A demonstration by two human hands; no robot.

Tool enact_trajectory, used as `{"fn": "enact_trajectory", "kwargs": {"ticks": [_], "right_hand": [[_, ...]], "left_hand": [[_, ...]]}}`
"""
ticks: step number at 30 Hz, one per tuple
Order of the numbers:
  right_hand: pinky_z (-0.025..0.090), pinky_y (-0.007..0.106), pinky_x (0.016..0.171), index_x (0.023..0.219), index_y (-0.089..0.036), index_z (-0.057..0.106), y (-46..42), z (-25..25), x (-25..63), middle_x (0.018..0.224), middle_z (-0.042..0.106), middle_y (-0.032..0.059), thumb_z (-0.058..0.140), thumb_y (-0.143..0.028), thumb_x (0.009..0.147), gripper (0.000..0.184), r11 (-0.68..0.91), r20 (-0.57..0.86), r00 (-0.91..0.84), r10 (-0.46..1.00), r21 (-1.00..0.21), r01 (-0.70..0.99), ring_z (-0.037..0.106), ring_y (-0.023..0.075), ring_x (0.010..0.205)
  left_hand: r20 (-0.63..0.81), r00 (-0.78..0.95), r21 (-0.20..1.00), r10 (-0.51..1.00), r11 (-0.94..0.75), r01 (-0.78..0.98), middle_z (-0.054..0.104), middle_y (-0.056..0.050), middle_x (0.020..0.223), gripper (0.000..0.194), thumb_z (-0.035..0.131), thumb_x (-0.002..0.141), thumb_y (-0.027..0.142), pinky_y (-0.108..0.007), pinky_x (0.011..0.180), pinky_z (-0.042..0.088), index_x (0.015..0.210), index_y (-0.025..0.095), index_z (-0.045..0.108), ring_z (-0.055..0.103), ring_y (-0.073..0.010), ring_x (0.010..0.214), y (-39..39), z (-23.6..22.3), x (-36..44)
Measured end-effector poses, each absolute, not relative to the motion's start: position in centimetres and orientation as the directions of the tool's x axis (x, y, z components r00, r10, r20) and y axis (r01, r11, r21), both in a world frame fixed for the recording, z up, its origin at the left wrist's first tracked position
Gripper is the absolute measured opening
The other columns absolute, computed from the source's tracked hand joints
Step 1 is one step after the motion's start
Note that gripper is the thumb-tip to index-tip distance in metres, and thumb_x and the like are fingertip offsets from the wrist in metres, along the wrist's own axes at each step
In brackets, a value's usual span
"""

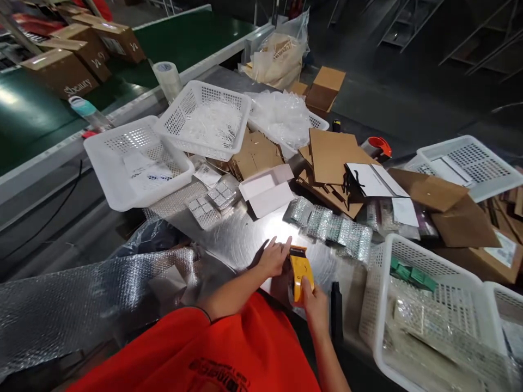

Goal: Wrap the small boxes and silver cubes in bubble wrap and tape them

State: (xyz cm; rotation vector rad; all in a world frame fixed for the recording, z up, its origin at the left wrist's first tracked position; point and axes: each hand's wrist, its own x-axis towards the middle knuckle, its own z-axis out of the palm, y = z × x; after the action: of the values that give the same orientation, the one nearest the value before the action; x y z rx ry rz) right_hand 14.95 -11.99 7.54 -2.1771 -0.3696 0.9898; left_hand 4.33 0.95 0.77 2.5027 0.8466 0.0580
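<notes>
My right hand (315,306) is wrapped round a yellow tape dispenser (301,272), held low over the metal tabletop near my body. Just left of the dispenser's front end is my left hand (274,258), its fingers stretched out and apart over the shiny surface. Whether a fingertip touches the tape cannot be made out. Beyond both hands lies a row of several bubble-wrapped packs (330,226). An open white box (267,190) sits behind them to the left, beside some flat packs with square compartments (223,194). A black elongated object (336,311) lies right of my right hand.
White baskets (122,188) stand at the back left, one holding white shreds (216,122). Flat cardboard (333,155) is piled at the back. To the right, another basket (382,305) contains bubble-wrap pouches. Bubble wrap (93,299) spreads at left. A green conveyor (183,38) carries cartons (69,73).
</notes>
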Motion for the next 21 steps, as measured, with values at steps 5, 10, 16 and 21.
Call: {"fn": "enact_trajectory", "kwargs": {"ticks": [5, 10, 16, 21], "right_hand": [[0.047, 0.031, 0.052, 0.067, -0.016, 0.068, -17.1, 7.7, 13.4, 0.061, 0.066, 0.0058, 0.063, -0.085, 0.054, 0.07, -0.706, -0.593, 0.643, 0.485, -0.7, -0.113, 0.058, 0.0213, 0.059], [0.05, 0.031, 0.058, 0.074, -0.015, 0.071, -20.3, 7.1, 12.1, 0.068, 0.069, 0.006, 0.068, -0.087, 0.048, 0.076, -0.684, -0.662, 0.61, 0.435, -0.684, -0.255, 0.062, 0.0238, 0.066], [0.053, 0.032, 0.063, 0.086, -0.017, 0.072, -20.9, 5.0, 11.3, 0.074, 0.071, 0.0045, 0.073, -0.083, 0.052, 0.074, -0.572, -0.695, 0.544, 0.469, -0.709, -0.413, 0.065, 0.0256, 0.074], [0.053, 0.032, 0.061, 0.089, -0.017, 0.072, -21.3, 3.9, 10.8, 0.076, 0.071, 0.0051, 0.075, -0.081, 0.054, 0.073, -0.525, -0.7, 0.527, 0.481, -0.712, -0.466, 0.064, 0.0237, 0.069]], "left_hand": [[-0.201, 0.807, 0.41, 0.556, -0.7, 0.585, 0.063, -0.013, 0.123, 0.111, 0.073, 0.071, 0.022, -0.05, 0.119, 0.022, 0.161, 0.015, 0.009, 0.059, -0.0292, 0.116, 1.0, 1.9, 4.5], [-0.303, 0.833, 0.351, 0.463, -0.758, 0.549, 0.056, -0.018, 0.135, 0.098, 0.083, 0.071, 0.038, -0.053, 0.114, 0.026, 0.154, 0.021, 0.034, 0.053, -0.0339, 0.122, 1.9, 3.2, 5.6], [-0.463, 0.814, 0.277, 0.35, -0.816, 0.508, 0.055, -0.022, 0.136, 0.106, 0.092, 0.058, 0.036, -0.054, 0.111, 0.031, 0.147, 0.01, 0.04, 0.052, -0.037, 0.123, 3.8, 4.0, 8.2], [-0.479, 0.833, 0.303, 0.276, -0.839, 0.452, 0.05, -0.026, 0.141, 0.13, 0.094, 0.051, 0.037, -0.046, 0.103, 0.04, 0.156, 0.007, 0.023, 0.054, -0.0392, 0.121, 4.5, 4.2, 7.7]]}}
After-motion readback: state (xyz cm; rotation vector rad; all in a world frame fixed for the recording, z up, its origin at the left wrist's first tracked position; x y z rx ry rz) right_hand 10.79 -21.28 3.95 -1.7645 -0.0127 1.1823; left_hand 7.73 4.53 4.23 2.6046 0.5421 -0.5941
